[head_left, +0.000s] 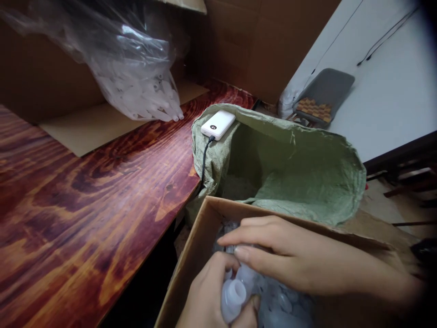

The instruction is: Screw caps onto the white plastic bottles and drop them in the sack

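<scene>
Low in the view, my left hand (208, 294) is closed around small translucent plastic bottles. One plastic bottle (234, 296) shows its open, capless neck between thumb and fingers. My right hand (269, 243) reaches in from the right above it, fingers stretched out and thumb apart. Its thumb tip lies close to the bottles in my left hand; whether it touches them I cannot tell. Both hands are inside a cardboard box (187, 259). More translucent plastic pieces (287, 305) lie in the box below my hands, partly hidden by them.
A green woven sack (307, 168) gapes beyond the box. On its folded rim rests a white power bank (220, 124) with a black cable (204, 159). Left is a wooden table (136, 200) with a clear bag (136, 82) of white plastic pieces in a large carton (235, 41).
</scene>
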A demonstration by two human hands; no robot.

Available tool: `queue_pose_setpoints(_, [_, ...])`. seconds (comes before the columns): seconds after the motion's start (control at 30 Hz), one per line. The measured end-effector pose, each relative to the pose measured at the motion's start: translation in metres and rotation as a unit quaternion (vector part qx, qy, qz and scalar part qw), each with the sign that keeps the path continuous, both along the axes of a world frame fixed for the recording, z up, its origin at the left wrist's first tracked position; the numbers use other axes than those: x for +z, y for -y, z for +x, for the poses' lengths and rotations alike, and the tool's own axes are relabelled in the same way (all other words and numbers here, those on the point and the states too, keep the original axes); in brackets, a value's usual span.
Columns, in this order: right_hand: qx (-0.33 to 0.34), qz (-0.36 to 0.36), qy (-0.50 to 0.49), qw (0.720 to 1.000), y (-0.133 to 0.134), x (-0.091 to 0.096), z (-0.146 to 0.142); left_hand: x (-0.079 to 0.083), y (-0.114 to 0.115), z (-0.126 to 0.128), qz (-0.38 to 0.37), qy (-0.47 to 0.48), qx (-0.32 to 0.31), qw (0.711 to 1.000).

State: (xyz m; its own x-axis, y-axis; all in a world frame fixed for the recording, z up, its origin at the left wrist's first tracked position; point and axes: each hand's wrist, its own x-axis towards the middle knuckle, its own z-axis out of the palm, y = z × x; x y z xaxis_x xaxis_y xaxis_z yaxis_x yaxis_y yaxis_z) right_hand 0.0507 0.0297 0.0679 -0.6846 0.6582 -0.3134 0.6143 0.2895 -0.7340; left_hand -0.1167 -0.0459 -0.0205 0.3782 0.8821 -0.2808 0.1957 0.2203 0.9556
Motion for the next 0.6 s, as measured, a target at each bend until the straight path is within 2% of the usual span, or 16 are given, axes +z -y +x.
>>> queue_pose_setpoints(0.3, [0.021,-0.045,0.033,0.998,-0.006,0.005,0.005,0.002,-0.008,-0.004,-0.039,0.02,0.013,0.999])
queue_pose_setpoints(0.43, [0.046,-0.021,0.064,0.997,-0.005,0.004,0.008,-0.002,-0.009,-0.003,-0.021,0.0,0.003,1.0])
queue_pose_setpoints(0.6, [0.1,-0.015,0.078,0.992,-0.005,0.002,0.01,-0.008,-0.01,-0.005,0.033,-0.058,-0.052,0.996])
